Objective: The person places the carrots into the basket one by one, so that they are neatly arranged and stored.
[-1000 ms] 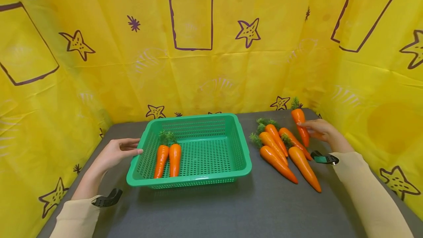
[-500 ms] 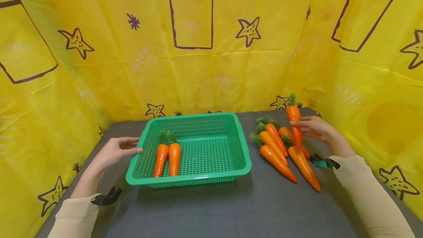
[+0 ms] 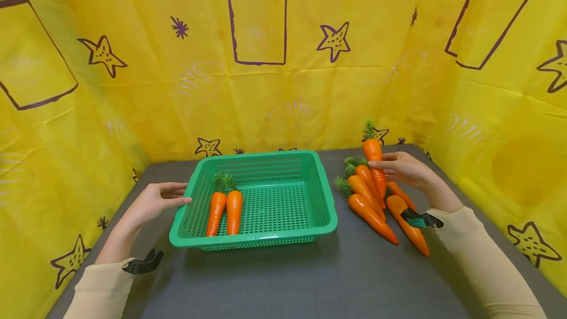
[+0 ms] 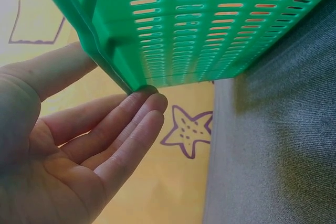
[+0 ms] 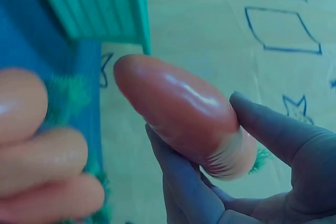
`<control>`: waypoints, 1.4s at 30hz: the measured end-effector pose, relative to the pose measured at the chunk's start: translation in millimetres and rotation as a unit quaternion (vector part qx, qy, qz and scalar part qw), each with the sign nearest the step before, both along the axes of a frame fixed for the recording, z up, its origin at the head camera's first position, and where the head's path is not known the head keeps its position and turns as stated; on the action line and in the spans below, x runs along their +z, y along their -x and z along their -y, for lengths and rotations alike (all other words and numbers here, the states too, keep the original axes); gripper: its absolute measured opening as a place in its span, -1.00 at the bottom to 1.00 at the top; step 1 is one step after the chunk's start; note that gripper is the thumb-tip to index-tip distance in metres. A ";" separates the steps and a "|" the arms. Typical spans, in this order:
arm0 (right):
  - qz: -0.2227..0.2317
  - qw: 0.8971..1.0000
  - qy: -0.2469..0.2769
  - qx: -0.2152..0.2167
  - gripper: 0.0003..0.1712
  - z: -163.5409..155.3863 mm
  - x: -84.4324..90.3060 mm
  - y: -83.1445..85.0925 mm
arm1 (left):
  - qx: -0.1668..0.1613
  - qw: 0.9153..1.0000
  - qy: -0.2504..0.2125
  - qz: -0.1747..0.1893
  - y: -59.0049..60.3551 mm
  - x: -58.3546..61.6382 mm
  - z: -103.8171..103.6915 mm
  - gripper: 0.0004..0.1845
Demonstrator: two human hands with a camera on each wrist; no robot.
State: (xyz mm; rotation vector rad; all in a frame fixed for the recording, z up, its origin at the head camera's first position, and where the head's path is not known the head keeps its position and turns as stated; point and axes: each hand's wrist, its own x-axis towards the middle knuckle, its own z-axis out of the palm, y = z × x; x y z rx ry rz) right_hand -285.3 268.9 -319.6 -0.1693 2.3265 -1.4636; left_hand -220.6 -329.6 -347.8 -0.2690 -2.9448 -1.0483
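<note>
My right hand [image 3: 405,169] pinches an orange carrot [image 3: 373,150] with a green leafy top, thumb on one side and fingers on the other. The carrot stands nearly upright over the back of a carrot pile, its tip overlapping the others in the head view. In the right wrist view, its rounded tip [image 5: 157,85] points toward the camera. A green perforated basket [image 3: 266,239] lies left of centre. My left hand [image 3: 152,203] holds its left rim, with thumb and fingertips [image 4: 149,95] at the edge. Two carrots [image 3: 234,213] lie side by side in the basket's left part.
Several carrots [image 3: 372,218] lie fanned out on the dark grey table [image 3: 283,284], right of the basket. Yellow cloth [image 3: 257,107] printed with purple stars and rectangles hangs around the table's back and sides. Black straps [image 3: 143,263] sit at both wrists.
My right hand has moved left with the carrot, from the pile's right side to above its back. My left hand and the basket have stayed in place.
</note>
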 end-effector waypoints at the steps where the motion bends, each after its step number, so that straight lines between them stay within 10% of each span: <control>1: -0.001 1.000 0.000 0.004 -0.07 3.9 0.2 0.3 | 0.001 1.000 0.000 0.000 -0.2 0.2 0.0 -0.31; 42: 0.063 0.986 0.043 0.148 -0.40 169.2 16.7 19.1 | 0.000 1.000 -0.001 -0.007 1.0 -1.5 -0.2 -0.31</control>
